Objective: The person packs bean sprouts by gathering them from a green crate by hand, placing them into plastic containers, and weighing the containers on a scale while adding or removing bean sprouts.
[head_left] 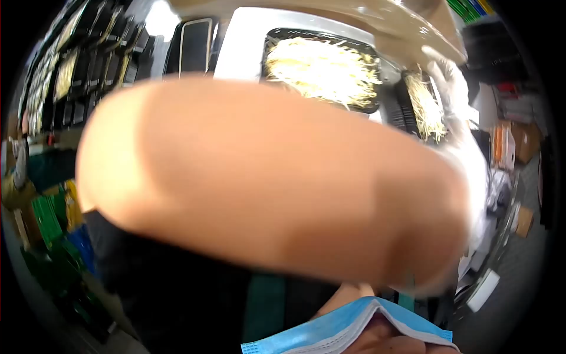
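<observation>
A bare, blurred forearm (pixel 265 183), apparently my left, crosses close before the camera and hides much of the work area; its hand does not show. At the right, my right hand (pixel 451 88) in a white glove lies along a small black tray (pixel 407 97), its fingers closed on the side. That tray is tilted and holds pale bean sprouts (pixel 425 106). Left of it stands a larger black tray (pixel 372 109), filled with more sprouts (pixel 324 68), on a white surface (pixel 239 44). The forearm covers its lower edge.
Stacked black trays (pixel 88 65) fill the upper left. Clear plastic sheeting (pixel 413 23) lies behind the sprouts. Green crates (pixel 47 218) stand low at the left. Cardboard boxes (pixel 525 141) are at the right. A blue face mask (pixel 318 330) shows at the bottom edge.
</observation>
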The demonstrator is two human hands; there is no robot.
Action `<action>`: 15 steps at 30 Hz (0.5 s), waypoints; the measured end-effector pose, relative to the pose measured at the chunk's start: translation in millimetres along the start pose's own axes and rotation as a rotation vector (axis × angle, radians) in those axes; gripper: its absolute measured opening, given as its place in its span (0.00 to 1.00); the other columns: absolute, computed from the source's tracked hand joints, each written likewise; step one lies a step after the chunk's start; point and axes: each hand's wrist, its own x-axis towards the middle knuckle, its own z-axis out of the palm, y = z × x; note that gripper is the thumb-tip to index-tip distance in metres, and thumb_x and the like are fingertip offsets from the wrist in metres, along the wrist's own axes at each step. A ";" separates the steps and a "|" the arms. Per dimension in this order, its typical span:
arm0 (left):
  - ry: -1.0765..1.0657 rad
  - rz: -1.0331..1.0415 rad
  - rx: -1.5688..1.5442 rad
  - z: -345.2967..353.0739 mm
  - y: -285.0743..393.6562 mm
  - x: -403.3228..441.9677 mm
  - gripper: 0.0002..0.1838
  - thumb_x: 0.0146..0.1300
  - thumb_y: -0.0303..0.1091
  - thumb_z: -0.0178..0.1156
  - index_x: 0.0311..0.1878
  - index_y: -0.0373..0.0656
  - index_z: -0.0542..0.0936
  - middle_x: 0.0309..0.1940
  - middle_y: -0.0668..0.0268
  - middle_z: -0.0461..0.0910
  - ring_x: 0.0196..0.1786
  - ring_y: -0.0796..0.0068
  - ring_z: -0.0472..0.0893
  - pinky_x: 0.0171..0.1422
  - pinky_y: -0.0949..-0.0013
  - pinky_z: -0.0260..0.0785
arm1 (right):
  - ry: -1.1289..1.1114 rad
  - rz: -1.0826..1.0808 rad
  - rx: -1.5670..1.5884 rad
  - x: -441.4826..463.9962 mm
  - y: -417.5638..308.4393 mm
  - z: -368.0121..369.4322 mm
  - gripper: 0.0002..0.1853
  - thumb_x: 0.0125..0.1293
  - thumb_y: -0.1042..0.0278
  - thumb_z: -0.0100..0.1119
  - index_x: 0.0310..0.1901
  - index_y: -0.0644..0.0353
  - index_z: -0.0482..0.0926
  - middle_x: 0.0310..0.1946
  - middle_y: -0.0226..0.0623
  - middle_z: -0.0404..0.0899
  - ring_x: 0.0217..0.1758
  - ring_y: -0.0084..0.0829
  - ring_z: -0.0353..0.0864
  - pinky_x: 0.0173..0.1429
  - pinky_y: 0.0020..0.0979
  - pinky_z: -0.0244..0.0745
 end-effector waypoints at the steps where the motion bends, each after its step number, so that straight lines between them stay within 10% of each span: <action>1: 0.010 -0.029 -0.035 -1.2 -0.7 -9.9 0.31 0.47 0.42 0.68 0.56 0.41 0.76 0.48 0.54 0.79 0.52 0.57 0.77 0.59 0.60 0.66 | 0.019 -0.084 0.058 22.3 -8.0 12.7 0.16 0.67 0.67 0.58 0.55 0.57 0.79 0.48 0.31 0.84 0.51 0.20 0.80 0.58 0.23 0.70; 5: 0.066 -0.155 -0.105 -3.3 -11.7 -42.1 0.29 0.49 0.41 0.67 0.56 0.41 0.77 0.46 0.55 0.79 0.49 0.58 0.78 0.56 0.60 0.67 | 0.132 -0.074 0.176 116.7 -3.6 52.5 0.17 0.66 0.62 0.56 0.56 0.52 0.80 0.47 0.33 0.85 0.51 0.24 0.81 0.58 0.26 0.70; 7: 0.065 -0.206 -0.126 -5.0 -17.2 -53.8 0.29 0.49 0.40 0.67 0.56 0.41 0.77 0.45 0.55 0.79 0.48 0.59 0.78 0.55 0.60 0.67 | -0.226 0.402 -0.051 144.3 -35.9 51.2 0.35 0.71 0.40 0.30 0.69 0.59 0.62 0.66 0.49 0.66 0.68 0.51 0.65 0.72 0.55 0.49; 9: 0.063 -0.245 -0.139 -7.5 -20.0 -64.8 0.28 0.50 0.39 0.66 0.56 0.41 0.77 0.44 0.55 0.79 0.47 0.59 0.78 0.53 0.61 0.68 | 0.006 -0.159 -0.412 213.9 40.9 68.1 0.22 0.64 0.59 0.57 0.60 0.52 0.77 0.52 0.38 0.82 0.55 0.29 0.79 0.62 0.29 0.68; 15: 0.063 -0.295 -0.179 -8.8 -27.6 -77.0 0.25 0.52 0.38 0.65 0.55 0.41 0.77 0.41 0.57 0.80 0.43 0.61 0.79 0.49 0.61 0.70 | -0.749 0.165 -0.147 262.6 60.9 87.1 0.26 0.62 0.58 0.63 0.59 0.60 0.76 0.48 0.31 0.81 0.50 0.24 0.77 0.55 0.25 0.70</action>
